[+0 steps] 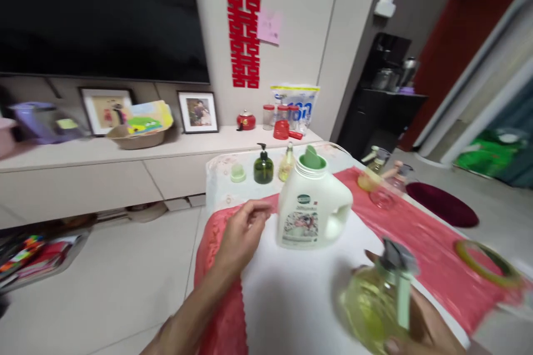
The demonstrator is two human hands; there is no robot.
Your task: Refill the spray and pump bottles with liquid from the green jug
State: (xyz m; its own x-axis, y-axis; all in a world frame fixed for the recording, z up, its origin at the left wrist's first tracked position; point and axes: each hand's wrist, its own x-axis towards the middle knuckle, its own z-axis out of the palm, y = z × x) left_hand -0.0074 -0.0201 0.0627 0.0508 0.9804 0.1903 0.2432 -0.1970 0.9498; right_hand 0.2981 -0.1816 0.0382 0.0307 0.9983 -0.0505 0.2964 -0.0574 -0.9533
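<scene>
My right hand (425,319) grips a clear spray bottle (372,308) with yellow-green liquid and a grey and pale green trigger head, low at the right. The bottle is somewhat blurred. My left hand (245,227) hovers beside a white detergent jug (310,213), its fingers loosely bent and nothing seen in them. Uncapped, the jug stands upright on a white sheet (287,299), with a green spout showing in its mouth. Behind it are a pale green cap (237,173), a dark green pump bottle (263,166) and a small bottle of yellowish liquid (286,163).
Red plastic film (416,233) covers part of the table. Two more spray bottles, one yellowish (372,172) and one pinkish (391,186), stand at the right, near a roll of tape (487,263). A white cabinet (175,147) holding frames and jars runs behind.
</scene>
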